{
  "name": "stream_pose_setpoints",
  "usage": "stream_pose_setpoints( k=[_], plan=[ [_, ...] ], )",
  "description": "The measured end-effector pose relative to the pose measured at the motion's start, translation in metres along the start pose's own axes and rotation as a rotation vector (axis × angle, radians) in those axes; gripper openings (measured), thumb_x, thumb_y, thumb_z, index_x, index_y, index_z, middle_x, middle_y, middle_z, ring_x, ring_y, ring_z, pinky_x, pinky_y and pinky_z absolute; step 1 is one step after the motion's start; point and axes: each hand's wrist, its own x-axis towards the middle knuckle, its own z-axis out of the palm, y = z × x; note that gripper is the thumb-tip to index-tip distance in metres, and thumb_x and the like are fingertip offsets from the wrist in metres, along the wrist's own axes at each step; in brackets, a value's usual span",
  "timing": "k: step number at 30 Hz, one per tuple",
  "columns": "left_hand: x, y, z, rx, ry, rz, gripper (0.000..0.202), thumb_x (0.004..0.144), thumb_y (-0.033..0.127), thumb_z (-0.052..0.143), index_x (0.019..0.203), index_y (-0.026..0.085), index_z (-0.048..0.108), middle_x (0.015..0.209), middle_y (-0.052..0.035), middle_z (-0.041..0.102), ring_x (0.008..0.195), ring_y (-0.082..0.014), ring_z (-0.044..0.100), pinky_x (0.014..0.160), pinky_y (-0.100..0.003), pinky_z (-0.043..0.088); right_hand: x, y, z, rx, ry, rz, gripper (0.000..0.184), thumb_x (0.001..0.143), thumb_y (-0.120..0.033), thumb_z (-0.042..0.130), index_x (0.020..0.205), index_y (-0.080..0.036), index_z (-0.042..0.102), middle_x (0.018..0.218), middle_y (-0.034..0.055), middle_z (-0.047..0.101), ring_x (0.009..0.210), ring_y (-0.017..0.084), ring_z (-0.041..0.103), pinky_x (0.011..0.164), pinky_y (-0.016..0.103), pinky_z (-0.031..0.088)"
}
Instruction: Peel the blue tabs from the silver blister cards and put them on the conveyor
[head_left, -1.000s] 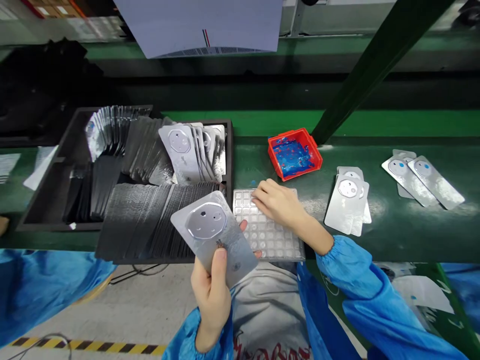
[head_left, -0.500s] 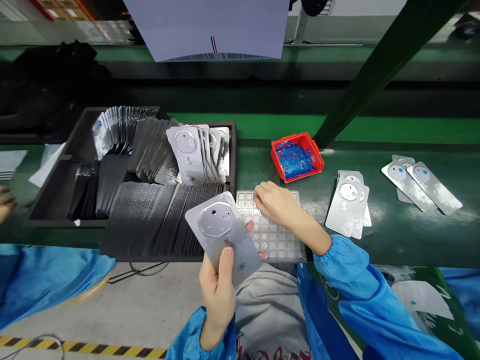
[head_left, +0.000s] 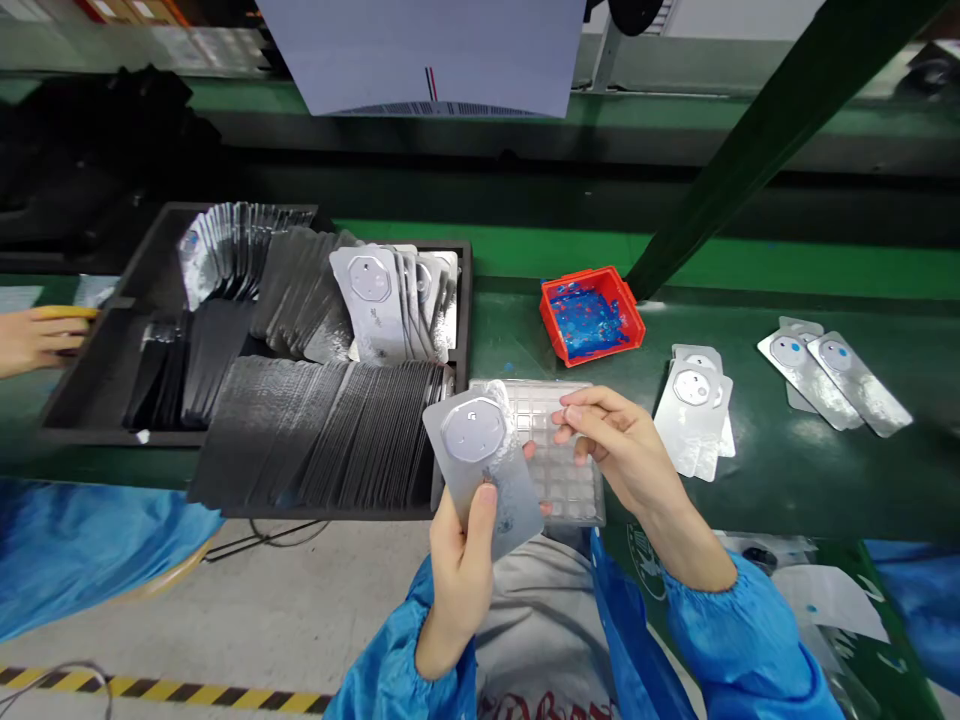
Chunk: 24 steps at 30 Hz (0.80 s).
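Note:
My left hand (head_left: 463, 560) is wrapped round a flat silver plate (head_left: 501, 490) with rounded corners, thumb on its front face. An octagonal outline with small marks fills the plate's upper part. Just right of the plate, my right hand (head_left: 615, 435) hovers over a transparent tray (head_left: 574, 475) of small square pockets. Its thumb and forefinger pinch together; whatever is between them is too small to make out. Part of the tray is hidden behind the plate and both hands. Beyond it, a red bin (head_left: 592, 315) contains small blue and red pieces.
At left, a dark box (head_left: 90, 437) holds rows of silver plates, with a dense black row (head_left: 315, 435) along its front. Stacked plates (head_left: 691, 410) and several fanned plates (head_left: 810, 370) lie right. A green post (head_left: 765, 150) slants behind. Another person's hand (head_left: 37, 340) reaches in at left.
My right hand has lifted off the tray and shifted right, turning its fingers toward the plate. My left hand has brought the plate rightward over the tray. The other person's hand has come further in.

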Motion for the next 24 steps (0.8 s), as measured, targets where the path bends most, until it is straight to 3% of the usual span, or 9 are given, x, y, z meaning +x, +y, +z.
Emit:
stream_pose_setpoints(
  k=[3, 8, 11, 14, 19, 24],
  plan=[
    [0.001, 0.002, 0.002, 0.052, 0.016, 0.027, 0.056, 0.089, 0.074, 0.079, 0.100, 0.019, 0.082, 0.090, -0.0061, 0.085, 0.076, -0.0204, 0.080, 0.072, -0.027, 0.070, -0.004, 0.001, -0.002, -0.019, 0.046, 0.041, 0.052, 0.063, -0.059, 0.103, 0.086, -0.021, 0.077, 0.088, 0.0081, 0.085, 0.068, 0.019, 0.080, 0.050, 0.021, 0.055],
    [0.000, 0.002, 0.010, 0.136, 0.088, 0.094, 0.058, 0.088, 0.077, 0.079, 0.100, 0.020, 0.082, 0.091, -0.0064, 0.084, 0.083, -0.0209, 0.079, 0.075, -0.025, 0.067, -0.015, -0.002, 0.002, -0.012, 0.018, 0.024, 0.047, 0.072, -0.058, 0.099, 0.085, -0.022, 0.072, 0.096, 0.0069, 0.085, 0.073, 0.019, 0.080, 0.054, 0.022, 0.059],
    [0.000, -0.006, 0.012, 0.152, -0.009, 0.067, 0.058, 0.095, 0.075, 0.071, 0.112, 0.020, 0.080, 0.096, -0.0081, 0.085, 0.080, -0.0218, 0.080, 0.073, -0.027, 0.067, -0.020, -0.002, 0.007, 0.029, 0.009, -0.056, 0.038, 0.075, -0.051, 0.099, 0.083, -0.023, 0.073, 0.084, 0.0007, 0.078, 0.074, 0.015, 0.076, 0.053, 0.019, 0.058],
    [0.002, -0.014, 0.011, 0.241, -0.041, 0.116, 0.059, 0.099, 0.074, 0.066, 0.111, 0.018, 0.079, 0.094, -0.0106, 0.085, 0.080, -0.0237, 0.080, 0.074, -0.029, 0.067, -0.022, 0.003, 0.011, 0.031, -0.010, -0.084, 0.036, 0.078, -0.049, 0.097, 0.082, -0.023, 0.074, 0.071, -0.0010, 0.072, 0.065, 0.014, 0.070, 0.050, 0.019, 0.057],
    [0.006, -0.018, 0.010, 0.366, -0.187, 0.304, 0.050, 0.111, 0.059, 0.052, 0.113, 0.018, 0.081, 0.101, -0.0126, 0.086, 0.096, -0.0257, 0.082, 0.081, -0.030, 0.066, -0.023, 0.009, 0.015, -0.084, 0.028, -0.141, 0.035, 0.078, -0.049, 0.097, 0.084, -0.021, 0.077, 0.067, -0.0001, 0.072, 0.056, 0.013, 0.064, 0.048, 0.023, 0.058],
    [0.006, -0.019, 0.008, 0.377, -0.246, 0.301, 0.044, 0.113, 0.051, 0.053, 0.121, 0.017, 0.080, 0.106, -0.0133, 0.086, 0.104, -0.0277, 0.083, 0.082, -0.030, 0.067, -0.026, 0.008, 0.018, -0.174, 0.093, -0.233, 0.023, 0.082, -0.042, 0.094, 0.085, -0.023, 0.081, 0.072, 0.0003, 0.074, 0.062, 0.015, 0.069, 0.061, 0.029, 0.064]
  ],
)
